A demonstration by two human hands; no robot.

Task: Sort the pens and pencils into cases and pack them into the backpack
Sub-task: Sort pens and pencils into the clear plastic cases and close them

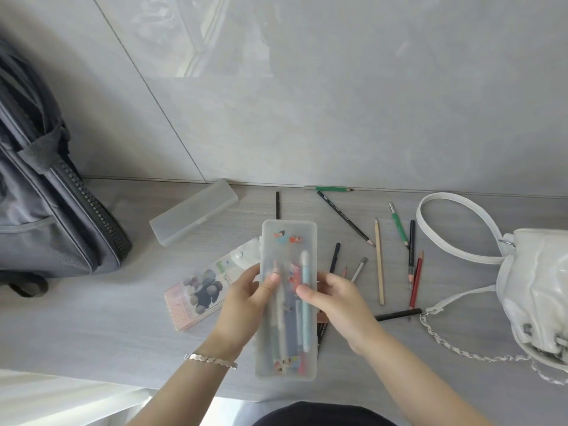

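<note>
A glossy pale grey tiled wall (338, 118) is filling the upper half, thin seams (148, 87) slanting at 10 o'clock, a pale reflection (196, 50) glinting near 12. A grey wood-grain table (92, 318) is stretching below, meeting the wall's base.

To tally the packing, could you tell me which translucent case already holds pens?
The stickered case, gripped by the left hand and right hand; the plain case near the backpack looks empty.

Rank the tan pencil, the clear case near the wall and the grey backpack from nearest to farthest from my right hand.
1. Tan pencil, just right of the right hand.
2. Clear case, back left.
3. Grey backpack, far left.
</note>
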